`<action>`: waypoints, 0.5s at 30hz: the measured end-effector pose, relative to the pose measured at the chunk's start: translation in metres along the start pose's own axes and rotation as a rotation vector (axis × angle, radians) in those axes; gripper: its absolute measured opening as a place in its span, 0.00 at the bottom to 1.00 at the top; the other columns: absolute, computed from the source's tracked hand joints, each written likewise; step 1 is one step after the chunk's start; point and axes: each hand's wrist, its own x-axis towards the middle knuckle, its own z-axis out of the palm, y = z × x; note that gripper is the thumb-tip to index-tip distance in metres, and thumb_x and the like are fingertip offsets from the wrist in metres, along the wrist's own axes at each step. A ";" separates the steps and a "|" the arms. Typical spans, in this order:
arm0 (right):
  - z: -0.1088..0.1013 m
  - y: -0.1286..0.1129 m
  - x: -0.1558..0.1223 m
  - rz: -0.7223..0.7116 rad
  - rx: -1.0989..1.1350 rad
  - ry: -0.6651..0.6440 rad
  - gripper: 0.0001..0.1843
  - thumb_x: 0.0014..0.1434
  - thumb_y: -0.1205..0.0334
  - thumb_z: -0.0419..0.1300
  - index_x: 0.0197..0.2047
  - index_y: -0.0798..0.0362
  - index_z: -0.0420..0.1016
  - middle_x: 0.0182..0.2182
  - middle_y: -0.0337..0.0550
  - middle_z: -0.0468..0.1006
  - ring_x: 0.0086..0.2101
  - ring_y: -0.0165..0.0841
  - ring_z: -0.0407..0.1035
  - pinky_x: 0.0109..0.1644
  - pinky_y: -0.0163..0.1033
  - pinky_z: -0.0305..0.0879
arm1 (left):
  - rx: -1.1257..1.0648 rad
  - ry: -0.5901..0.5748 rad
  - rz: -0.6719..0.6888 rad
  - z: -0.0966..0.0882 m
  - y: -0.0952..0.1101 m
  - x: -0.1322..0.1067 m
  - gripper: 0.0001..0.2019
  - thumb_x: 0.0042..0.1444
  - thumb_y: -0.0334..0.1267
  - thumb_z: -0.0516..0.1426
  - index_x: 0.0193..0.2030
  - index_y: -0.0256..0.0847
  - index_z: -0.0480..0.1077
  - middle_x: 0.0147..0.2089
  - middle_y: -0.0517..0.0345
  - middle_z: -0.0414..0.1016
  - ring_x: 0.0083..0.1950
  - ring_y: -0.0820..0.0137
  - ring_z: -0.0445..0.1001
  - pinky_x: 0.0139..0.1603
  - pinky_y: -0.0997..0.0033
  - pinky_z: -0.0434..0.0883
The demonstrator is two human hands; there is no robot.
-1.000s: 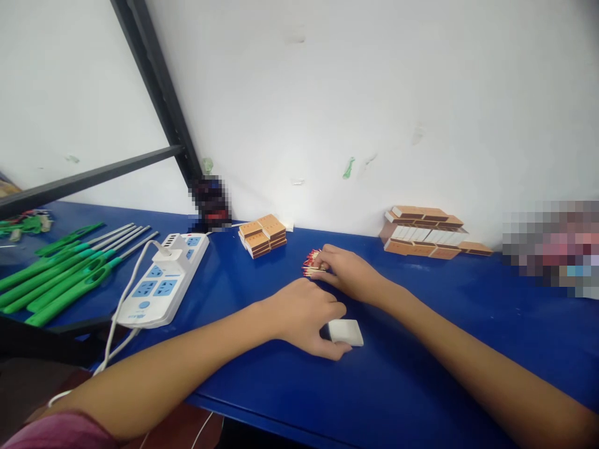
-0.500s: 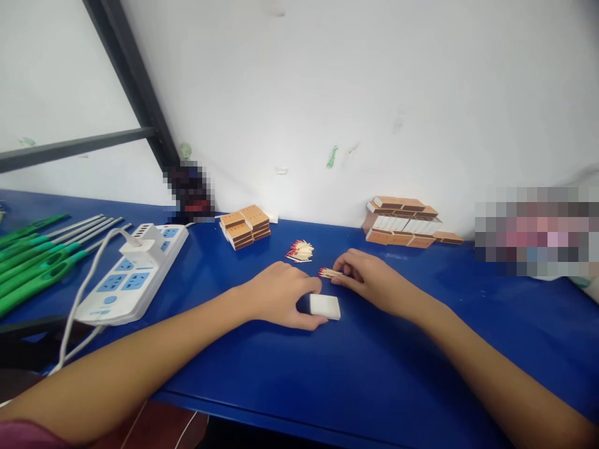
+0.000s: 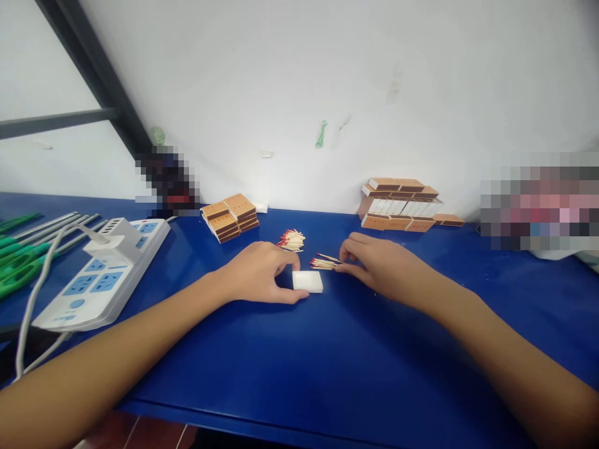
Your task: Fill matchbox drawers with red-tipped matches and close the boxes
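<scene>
My left hand (image 3: 264, 273) curves around the left end of a small white matchbox tray (image 3: 309, 282). The thumb lies along the near side and a forefinger at the far left corner. Whether the tray holds anything is not clear. To its right, my right hand (image 3: 365, 259) pinches red-tipped matches (image 3: 324, 264) by their plain ends, heads pointing left. One match angles away from the others. Just behind my left hand lies a loose pile of matches (image 3: 292, 238) on the blue table (image 3: 299, 355).
Stacked orange matchboxes (image 3: 236, 212) stand at back left. A bigger matchbox stack (image 3: 397, 206) leans near the wall at back right. On the left are a white power strip (image 3: 107, 274) with a cable and several green-handled tools (image 3: 28, 255). Blurred items sit at both sides.
The view has shifted, so most things appear farther left and higher. The matches at my right fingertips have fanned apart, one lifting away from the bunch. My left hand stays around the tray.
</scene>
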 end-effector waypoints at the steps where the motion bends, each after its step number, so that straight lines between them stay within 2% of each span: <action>1: 0.001 0.002 0.000 0.006 0.008 -0.021 0.08 0.70 0.56 0.58 0.39 0.49 0.71 0.38 0.43 0.75 0.32 0.34 0.69 0.34 0.39 0.58 | -0.001 0.000 -0.005 0.000 0.000 0.000 0.19 0.54 0.57 0.64 0.36 0.41 0.76 0.22 0.67 0.66 0.24 0.76 0.63 0.27 0.72 0.54; 4: 0.003 0.006 0.000 0.011 0.050 -0.061 0.09 0.71 0.58 0.55 0.37 0.49 0.70 0.37 0.43 0.76 0.31 0.33 0.68 0.32 0.39 0.56 | -0.013 -0.004 -0.014 0.000 0.001 0.000 0.19 0.54 0.56 0.65 0.37 0.41 0.77 0.22 0.68 0.65 0.23 0.77 0.62 0.27 0.72 0.54; 9: 0.004 0.008 -0.003 -0.006 0.067 -0.042 0.09 0.70 0.59 0.55 0.36 0.49 0.69 0.36 0.43 0.76 0.30 0.33 0.67 0.32 0.40 0.56 | -0.004 0.002 0.008 0.001 0.002 0.000 0.18 0.54 0.55 0.65 0.37 0.41 0.77 0.23 0.68 0.67 0.24 0.77 0.64 0.28 0.72 0.55; 15: 0.004 0.004 -0.002 -0.003 0.113 -0.021 0.07 0.70 0.56 0.56 0.41 0.48 0.70 0.38 0.43 0.76 0.32 0.34 0.69 0.34 0.39 0.59 | 0.012 0.014 0.017 0.001 0.001 0.000 0.18 0.54 0.56 0.64 0.36 0.41 0.77 0.23 0.67 0.66 0.23 0.77 0.63 0.27 0.71 0.55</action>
